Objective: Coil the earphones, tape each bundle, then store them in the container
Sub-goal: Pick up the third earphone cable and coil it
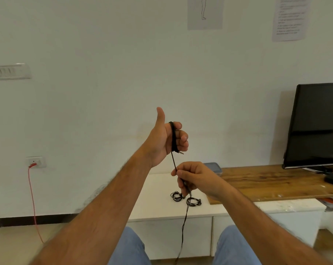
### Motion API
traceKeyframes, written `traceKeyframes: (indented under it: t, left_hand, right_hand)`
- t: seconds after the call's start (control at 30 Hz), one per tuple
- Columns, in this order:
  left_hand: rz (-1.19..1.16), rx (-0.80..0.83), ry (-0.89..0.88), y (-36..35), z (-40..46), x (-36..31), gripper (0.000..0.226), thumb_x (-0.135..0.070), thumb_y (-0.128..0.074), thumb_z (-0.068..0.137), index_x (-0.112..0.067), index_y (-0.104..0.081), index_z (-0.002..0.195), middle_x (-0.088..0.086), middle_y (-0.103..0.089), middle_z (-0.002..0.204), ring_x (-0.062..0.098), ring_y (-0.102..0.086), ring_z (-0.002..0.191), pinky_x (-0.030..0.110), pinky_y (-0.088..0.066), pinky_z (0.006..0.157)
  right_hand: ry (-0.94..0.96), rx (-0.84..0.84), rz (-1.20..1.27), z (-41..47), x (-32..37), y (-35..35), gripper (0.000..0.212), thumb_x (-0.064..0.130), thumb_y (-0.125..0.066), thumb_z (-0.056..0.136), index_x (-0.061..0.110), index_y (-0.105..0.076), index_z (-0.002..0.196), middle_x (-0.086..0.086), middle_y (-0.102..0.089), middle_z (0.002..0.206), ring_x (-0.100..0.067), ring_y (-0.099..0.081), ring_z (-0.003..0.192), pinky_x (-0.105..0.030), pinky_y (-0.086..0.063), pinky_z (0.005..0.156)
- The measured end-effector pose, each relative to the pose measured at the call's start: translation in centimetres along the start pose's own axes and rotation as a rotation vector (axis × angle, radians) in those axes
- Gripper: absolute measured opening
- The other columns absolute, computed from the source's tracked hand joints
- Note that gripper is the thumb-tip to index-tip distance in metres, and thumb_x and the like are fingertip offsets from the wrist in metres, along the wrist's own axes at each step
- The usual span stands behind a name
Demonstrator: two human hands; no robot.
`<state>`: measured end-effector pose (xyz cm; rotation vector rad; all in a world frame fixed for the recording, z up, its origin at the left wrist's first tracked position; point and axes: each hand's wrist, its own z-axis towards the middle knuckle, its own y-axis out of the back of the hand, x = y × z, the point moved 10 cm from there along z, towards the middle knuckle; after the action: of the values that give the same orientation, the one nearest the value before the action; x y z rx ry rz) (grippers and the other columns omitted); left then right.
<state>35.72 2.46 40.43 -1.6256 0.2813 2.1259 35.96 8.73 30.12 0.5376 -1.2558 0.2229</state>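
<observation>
Several black earphone cord [173,137] loops wrap left-hand fingers [181,138].

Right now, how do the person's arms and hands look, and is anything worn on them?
Both forearms are bare, with no sleeve in view. The left hand and right hand wear no glove, ring, watch or bracelet. Light blue jeans cover the knees below.

We log one black earphone cable [173,136], partly coiled, its tail hanging straight down above the counter [158,205]. Two coiled black earphone bundles [176,196] [194,201] lie side by side on the counter; grey-lidded container [213,167] behind them.
</observation>
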Motion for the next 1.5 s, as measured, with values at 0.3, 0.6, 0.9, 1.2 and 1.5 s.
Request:
traceKeyframes:
  t: [0.3,0.6,0.9,1.2,1.5]
  left_hand:
    - [0.368,-0.127,0.012,2.4,0.2,0.6,0.069,-0.068,0.002,0.089,-0.014,-0.041,0.084,0.011,-0.067,0.074,0.026,-0.069,0.075,0.038,-0.054,0.078]
    - [0.601,0.043,0.192,0.8,-0.8,4.1,0.089,-0.076,0.005,0.079,-0.008,-0.05,0.089,0.007,-0.067,0.072,0.02,-0.065,0.069,0.037,-0.054,0.076]
    - [0.327,0.16,0.287,-1.9,-1.6,5.4,0.08,-0.082,0.004,0.079,-0.016,-0.04,0.069,-0.001,-0.033,0.057,0.016,-0.025,0.05,0.03,-0.031,0.055]
    - [-0.002,0.228,0.309,-3.8,-2.2,4.6,0.08,-0.084,-0.003,0.079,-0.017,-0.042,0.065,-0.002,-0.029,0.054,0.014,-0.022,0.047,0.028,-0.03,0.052]
    - [-0.414,0.262,0.224,-5.9,-2.1,2.7,0.083,-0.08,-0.008,0.084,-0.012,-0.056,0.077,-0.003,-0.045,0.053,0.012,-0.044,0.045,0.025,-0.042,0.051]
  right_hand:
    - [-0.001,0.011,-0.264,-1.3,3.0,0.9,0.016,0.022,-0.058,0.097,0.013,-0.069,0.104,0.0,-0.052,0.06,-0.01,-0.04,0.048,-0.022,-0.036,0.044]
    - [0.177,-0.173,-0.605,-1.5,10.0,4.4,0.003,0.021,-0.072,0.086,0.019,-0.073,0.085,0.003,-0.048,0.054,-0.009,-0.038,0.05,-0.022,-0.034,0.053]
    - [0.304,-0.189,-0.387,-0.6,13.0,6.6,0.008,0.003,-0.065,0.09,0.005,-0.072,0.092,-0.002,-0.066,0.068,-0.007,-0.05,0.051,-0.022,-0.04,0.051]
    - [0.313,-0.168,0.118,0.5,9.9,7.8,0.012,0.004,-0.058,0.088,0.006,-0.068,0.093,-0.004,-0.067,0.07,-0.016,-0.054,0.057,-0.027,-0.048,0.054]
    - [0.272,-0.194,0.288,1.0,8.0,5.7,0.016,0.001,-0.045,0.098,0.005,-0.059,0.09,0.007,-0.065,0.063,-0.005,-0.061,0.053,-0.019,-0.05,0.047]
